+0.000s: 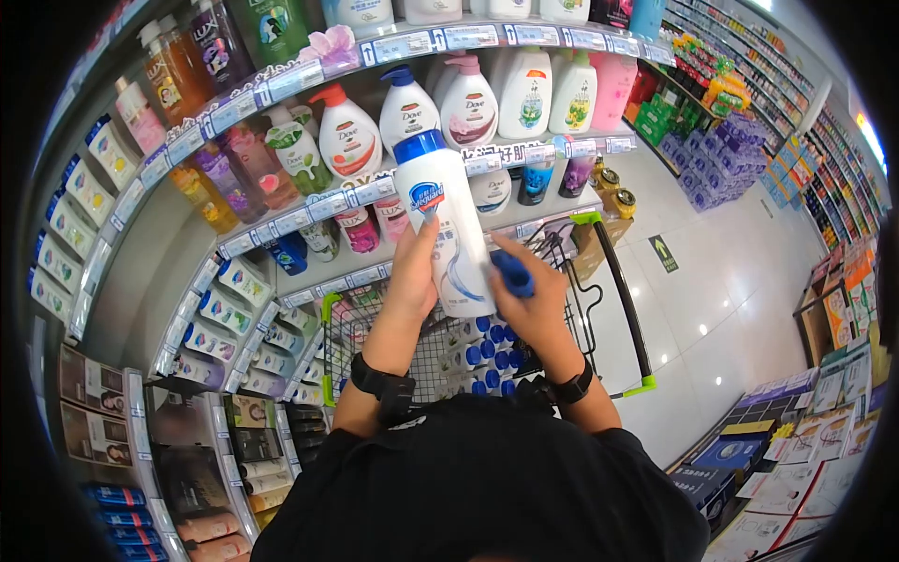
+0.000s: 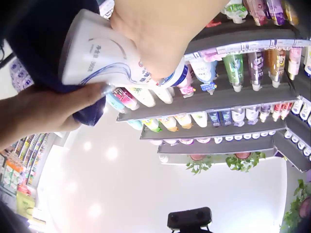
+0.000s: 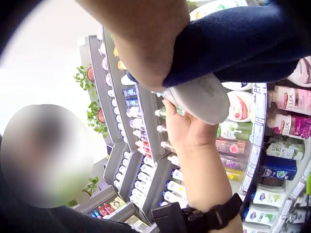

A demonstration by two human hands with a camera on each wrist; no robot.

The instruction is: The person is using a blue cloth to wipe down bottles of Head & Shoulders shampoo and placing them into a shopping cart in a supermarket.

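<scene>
Above the cart (image 1: 625, 295), the bottle (image 1: 454, 229) is gripped by the left hand (image 1: 415, 270), blue cloth (image 1: 513, 274) by the right hand (image 1: 539, 304); light, even strokes are probably needed!

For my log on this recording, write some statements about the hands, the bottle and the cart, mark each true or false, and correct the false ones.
1. The left hand grips a white bottle. True.
2. The bottle's cap is red. False: it is blue.
3. The right hand holds a dark blue cloth. True.
4. The cart is empty. False: blue-capped bottles lie in it.
5. Price labels line the shelf edge above the bottle. True.
</scene>
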